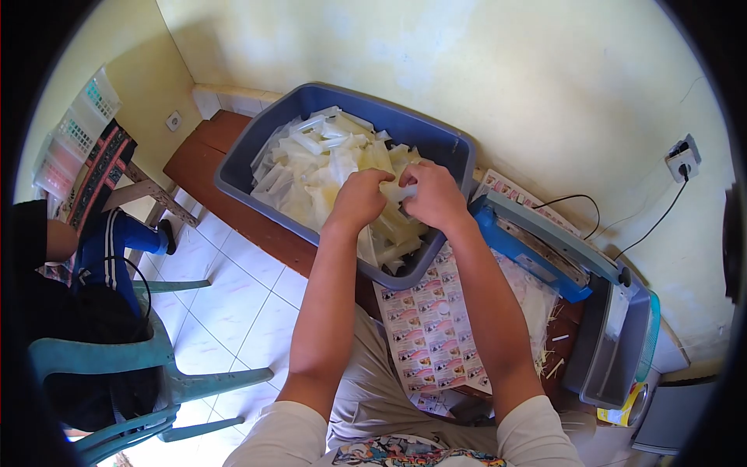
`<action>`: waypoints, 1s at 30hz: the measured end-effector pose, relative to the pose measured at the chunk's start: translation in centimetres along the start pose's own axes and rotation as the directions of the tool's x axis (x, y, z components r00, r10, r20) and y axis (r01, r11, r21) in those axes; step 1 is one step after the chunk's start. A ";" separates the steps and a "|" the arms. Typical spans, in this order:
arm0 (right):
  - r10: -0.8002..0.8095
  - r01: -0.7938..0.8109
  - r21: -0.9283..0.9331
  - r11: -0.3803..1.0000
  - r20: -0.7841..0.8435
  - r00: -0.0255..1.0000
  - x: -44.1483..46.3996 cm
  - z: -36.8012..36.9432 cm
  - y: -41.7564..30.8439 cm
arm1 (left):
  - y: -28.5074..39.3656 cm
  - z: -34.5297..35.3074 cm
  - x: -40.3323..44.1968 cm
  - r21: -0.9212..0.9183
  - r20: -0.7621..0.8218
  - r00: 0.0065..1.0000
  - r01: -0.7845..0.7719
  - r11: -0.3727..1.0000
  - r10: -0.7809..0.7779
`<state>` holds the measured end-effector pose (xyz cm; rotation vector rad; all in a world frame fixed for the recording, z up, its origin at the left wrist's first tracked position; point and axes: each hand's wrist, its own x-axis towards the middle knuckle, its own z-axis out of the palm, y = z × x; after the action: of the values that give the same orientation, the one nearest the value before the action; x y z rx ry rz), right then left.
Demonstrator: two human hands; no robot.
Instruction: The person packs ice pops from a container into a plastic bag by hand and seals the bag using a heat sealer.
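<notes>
A grey-blue plastic tub (233,167) holds a heap of clear plastic packets (311,148) with pale yellowish contents. Both hands reach over its near right part, close together. My left hand (361,201) is closed, its fingers curled on thin plastic and its thumb side turned to the right. Facing it, my right hand (436,196) is also closed, with bent fingertips at a whitish plastic packet (401,192) between the hands. The fingers partly hide this packet, so its full shape does not show.
The tub sits on a brown wooden bench (214,148). To the right are printed sheets (424,327), a blue bag sealer (537,249), a grey bin (591,366) and a plugged-in cord (661,206). On the left, a person (117,249) sits by a green chair (101,354).
</notes>
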<state>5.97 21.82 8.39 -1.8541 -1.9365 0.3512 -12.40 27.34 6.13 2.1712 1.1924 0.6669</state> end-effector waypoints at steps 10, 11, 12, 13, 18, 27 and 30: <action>0.155 0.189 0.810 0.556 -0.325 0.933 -4.9 -1.1 1.0 | 5.0 -2.0 -2.2 -0.365 0.047 0.993 -0.088 0.927 0.112; 0.154 0.212 0.822 0.529 -0.338 0.929 -5.7 -1.5 1.2 | 5.8 -1.9 -2.6 -0.419 0.084 0.988 -0.086 0.904 0.133; 0.154 0.234 0.834 0.500 -0.352 0.923 -6.6 -2.0 1.3 | 6.5 -1.7 -2.9 -0.470 0.123 0.980 -0.080 0.879 0.155; 0.165 0.234 0.832 0.503 -0.358 0.919 -7.5 -2.5 1.4 | 7.3 -1.1 -3.3 -0.471 0.132 0.978 -0.084 0.878 0.165; 0.189 0.231 0.741 0.630 -0.435 0.880 -13.3 -6.2 2.0 | 12.6 2.8 -5.6 -0.728 0.208 0.939 -0.039 0.685 0.274; 0.350 -0.009 0.619 0.785 -0.432 0.831 -25.5 -8.9 7.8 | 17.4 12.4 -10.0 -0.633 0.304 0.845 -0.167 0.756 0.441; 0.421 -0.135 0.572 0.809 -0.405 0.811 -29.6 -8.8 9.1 | 17.6 14.6 -11.8 -0.560 0.373 0.795 -0.219 0.799 0.479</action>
<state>18.46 -7.84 7.85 -1.6442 -1.0540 0.3747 1.80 5.84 5.90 1.9519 0.2758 0.4433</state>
